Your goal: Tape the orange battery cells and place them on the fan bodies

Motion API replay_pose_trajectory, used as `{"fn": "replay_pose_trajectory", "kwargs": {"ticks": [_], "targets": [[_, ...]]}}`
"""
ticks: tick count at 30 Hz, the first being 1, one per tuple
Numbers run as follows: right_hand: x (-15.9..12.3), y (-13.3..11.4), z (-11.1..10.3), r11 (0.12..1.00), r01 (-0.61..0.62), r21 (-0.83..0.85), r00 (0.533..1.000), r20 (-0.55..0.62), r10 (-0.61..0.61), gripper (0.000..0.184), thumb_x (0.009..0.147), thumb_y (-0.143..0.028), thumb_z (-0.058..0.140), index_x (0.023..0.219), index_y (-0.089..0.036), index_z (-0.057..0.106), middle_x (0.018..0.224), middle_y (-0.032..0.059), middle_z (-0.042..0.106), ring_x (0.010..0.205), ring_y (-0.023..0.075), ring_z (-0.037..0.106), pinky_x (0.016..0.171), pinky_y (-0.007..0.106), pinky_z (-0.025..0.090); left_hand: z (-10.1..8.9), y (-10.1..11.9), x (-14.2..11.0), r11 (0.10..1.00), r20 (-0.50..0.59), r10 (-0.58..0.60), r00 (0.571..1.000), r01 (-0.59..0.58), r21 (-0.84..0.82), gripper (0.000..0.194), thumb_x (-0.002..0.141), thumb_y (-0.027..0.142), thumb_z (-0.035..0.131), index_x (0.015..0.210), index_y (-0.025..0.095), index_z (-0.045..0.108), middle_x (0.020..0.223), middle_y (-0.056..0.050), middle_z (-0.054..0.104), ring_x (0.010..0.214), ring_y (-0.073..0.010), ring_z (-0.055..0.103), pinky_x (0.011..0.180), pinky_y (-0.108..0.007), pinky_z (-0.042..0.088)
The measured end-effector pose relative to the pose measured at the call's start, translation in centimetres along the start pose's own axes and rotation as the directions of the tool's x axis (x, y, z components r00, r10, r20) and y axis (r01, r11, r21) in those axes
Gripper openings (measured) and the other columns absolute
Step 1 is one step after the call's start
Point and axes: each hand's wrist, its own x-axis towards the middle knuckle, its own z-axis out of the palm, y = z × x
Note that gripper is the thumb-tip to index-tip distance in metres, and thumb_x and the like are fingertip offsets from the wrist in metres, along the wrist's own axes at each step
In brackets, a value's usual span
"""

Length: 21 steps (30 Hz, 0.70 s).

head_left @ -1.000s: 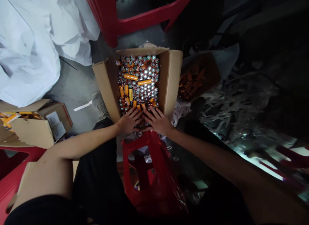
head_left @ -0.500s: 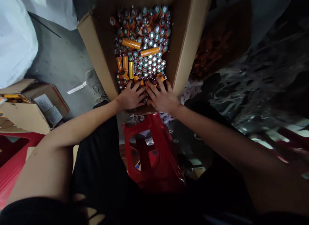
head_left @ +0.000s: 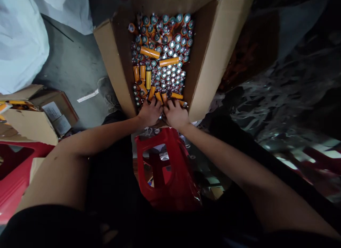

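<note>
A tall cardboard box (head_left: 213, 52) stands in front of me, filled with orange cylindrical batteries (head_left: 150, 52). Most of them are upright, showing shiny ends with green rings. Several lie on their sides on top and along the left wall. At the near end of the box, my left hand (head_left: 150, 113) has its fingers curled down onto orange batteries. Close beside it, my right hand (head_left: 176, 114) is bent over the batteries in the same way. The fingertips of both are partly hidden among the batteries, so exactly which ones they grip is unclear.
A red plastic stool (head_left: 183, 177) is just below the box, between my legs. To the left are a smaller open carton (head_left: 32, 125), a white sack (head_left: 23, 45) and a shoe (head_left: 108, 95). Translucent strips (head_left: 266, 88) are heaped on the right.
My hands have gone from spread flat over the near batteries to curled fingers. Several orange batteries at the near end now show more, tilted or lying down. The view has shifted slightly.
</note>
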Motion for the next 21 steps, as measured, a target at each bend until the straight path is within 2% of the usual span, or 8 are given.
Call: {"fn": "replay_pose_trajectory", "kwargs": {"ticks": [3, 5, 8, 12, 15, 18, 21], "targets": [[-0.1, 0.0, 0.6, 0.999, 0.040, 0.032, 0.999, -0.002, -0.040, 0.041, 0.107, -0.023, 0.037, 0.134, -0.020, 0.068, 0.147, 0.0184, 0.061, 0.144, 0.0395, 0.041, 0.084, 0.042, 0.060, 0.2, 0.1, 0.4, 0.999, 0.024, 0.052, 0.998, -0.052, -0.013, 0.040, 0.098, 0.033, 0.058, 0.133, 0.014, 0.065, 0.134, -0.021, 0.064, 0.126, -0.0408, 0.055, 0.103, -0.061, 0.044], [-0.4, 0.2, 1.0, 0.997, 0.052, 0.054, 0.999, -0.005, -0.052, 0.043, 0.109, -0.022, 0.034, 0.134, -0.021, 0.069, 0.147, 0.0153, 0.063, 0.146, 0.0382, 0.039, 0.093, 0.044, 0.058, 0.3, 0.2, 0.6, 0.999, 0.033, 0.040, 0.999, -0.039, -0.012, 0.041, 0.097, 0.032, 0.058, 0.133, 0.012, 0.065, 0.131, -0.022, 0.065, 0.122, -0.0406, 0.058, 0.101, -0.060, 0.045], [-0.5, 0.2, 1.5, 0.996, 0.002, 0.093, 1.000, -0.013, 0.000, 0.041, 0.110, -0.026, 0.036, 0.134, -0.023, 0.069, 0.143, 0.0133, 0.067, 0.147, 0.0376, 0.040, 0.101, 0.048, 0.055, 0.3, 0.2, 1.1, 1.000, 0.025, 0.022, 0.999, -0.023, 0.017, 0.047, 0.093, 0.037, 0.063, 0.132, 0.010, 0.064, 0.130, -0.023, 0.065, 0.121, -0.0425, 0.058, 0.098, -0.058, 0.047], [-0.3, -0.5, 1.8, 0.989, -0.029, 0.142, 0.999, -0.014, 0.031, 0.034, 0.107, -0.029, 0.047, 0.128, -0.018, 0.072, 0.137, 0.0158, 0.070, 0.147, 0.0378, 0.041, 0.109, 0.051, 0.049, 0.1, -0.6, 1.8, 0.991, 0.041, 0.136, 0.990, -0.136, -0.002, 0.046, 0.094, 0.039, 0.060, 0.127, 0.008, 0.067, 0.125, -0.024, 0.068, 0.114, -0.0394, 0.063, 0.090, -0.050, 0.049], [0.0, -0.7, 1.7, 0.985, -0.089, 0.145, 0.995, -0.029, 0.094, 0.033, 0.104, -0.034, 0.057, 0.128, -0.015, 0.071, 0.140, 0.0182, 0.068, 0.145, 0.0395, 0.043, 0.106, 0.052, 0.051, -0.1, -1.4, 2.3, 0.986, 0.033, 0.164, 0.986, -0.164, -0.015, 0.047, 0.094, 0.041, 0.059, 0.125, 0.007, 0.069, 0.121, -0.024, 0.070, 0.109, -0.0369, 0.067, 0.087, -0.046, 0.049], [0.4, -0.2, 1.3, 0.988, -0.066, 0.143, 0.998, -0.011, 0.068, 0.034, 0.103, -0.038, 0.059, 0.129, -0.018, 0.070, 0.141, 0.0170, 0.068, 0.142, 0.0383, 0.047, 0.095, 0.046, 0.055, -0.1, -2.2, 2.5, 0.980, 0.004, 0.198, 0.980, -0.198, 0.018, 0.049, 0.096, 0.044, 0.054, 0.125, 0.007, 0.068, 0.117, -0.023, 0.072, 0.105, -0.0353, 0.069, 0.085, -0.044, 0.049], [0.9, 0.4, 0.8, 0.984, -0.063, 0.167, 0.998, -0.003, 0.065, 0.036, 0.103, -0.041, 0.059, 0.131, -0.020, 0.070, 0.140, 0.0152, 0.069, 0.131, 0.0345, 0.058, 0.086, 0.040, 0.056, 0.0, -2.9, 2.5, 0.981, -0.036, 0.194, 0.980, -0.194, 0.008, 0.049, 0.096, 0.044, 0.052, 0.125, 0.008, 0.068, 0.114, -0.022, 0.073, 0.102, -0.0347, 0.070, 0.083, -0.044, 0.050]]}}
